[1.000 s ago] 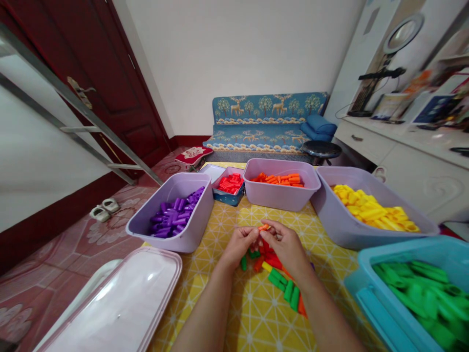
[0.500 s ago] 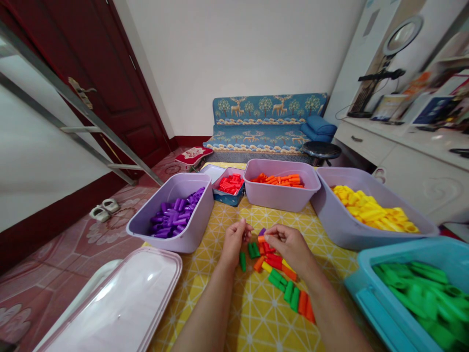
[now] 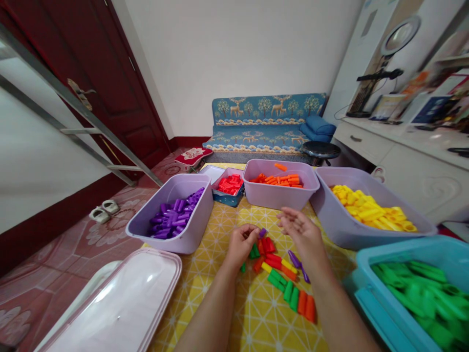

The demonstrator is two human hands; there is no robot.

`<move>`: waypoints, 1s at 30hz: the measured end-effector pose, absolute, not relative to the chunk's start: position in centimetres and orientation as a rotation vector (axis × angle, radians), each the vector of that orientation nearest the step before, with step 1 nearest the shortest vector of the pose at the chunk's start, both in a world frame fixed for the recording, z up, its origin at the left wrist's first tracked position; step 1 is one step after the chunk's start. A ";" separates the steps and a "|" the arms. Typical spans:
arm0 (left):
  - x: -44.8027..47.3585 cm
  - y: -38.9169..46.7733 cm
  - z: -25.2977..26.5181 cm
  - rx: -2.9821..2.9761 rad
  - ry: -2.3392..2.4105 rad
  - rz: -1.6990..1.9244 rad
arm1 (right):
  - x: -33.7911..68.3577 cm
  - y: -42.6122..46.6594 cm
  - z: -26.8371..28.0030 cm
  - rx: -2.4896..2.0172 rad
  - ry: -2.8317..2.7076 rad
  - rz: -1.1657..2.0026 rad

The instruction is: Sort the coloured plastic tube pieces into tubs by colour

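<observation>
My right hand is above the right side of the loose pile, fingers apart, holding nothing. An orange plastic tube is in mid-air over the lilac bin of orange tubes. At the pile's left edge, my left hand has its fingers curled together. Whatever they hold is hidden. Close to its fingertips lies a purple tube. The pile also has red tubes, green tubes, orange tubes, yellow tubes and purple tubes near my right wrist.
Around the yellow patterned tablecloth stand a bin of purple tubes, a small box of red tubes, a bin of yellow tubes and a teal bin of green tubes. A pale lid lies front left.
My right hand has moved up and away from the pile and opened, releasing an orange tube toward the orange bin. My left hand has shifted slightly right, its fingers curled closer together.
</observation>
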State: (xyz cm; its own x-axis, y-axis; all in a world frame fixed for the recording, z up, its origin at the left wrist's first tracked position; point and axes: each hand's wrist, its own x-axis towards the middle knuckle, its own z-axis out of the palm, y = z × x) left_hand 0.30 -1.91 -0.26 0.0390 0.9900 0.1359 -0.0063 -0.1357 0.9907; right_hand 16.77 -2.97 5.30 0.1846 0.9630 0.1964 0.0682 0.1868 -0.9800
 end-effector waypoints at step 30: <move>-0.2 -1.8 -0.1 0.839 0.990 1.469 | 14.7 -2.3 -1.7 -1.330 -1.353 1.001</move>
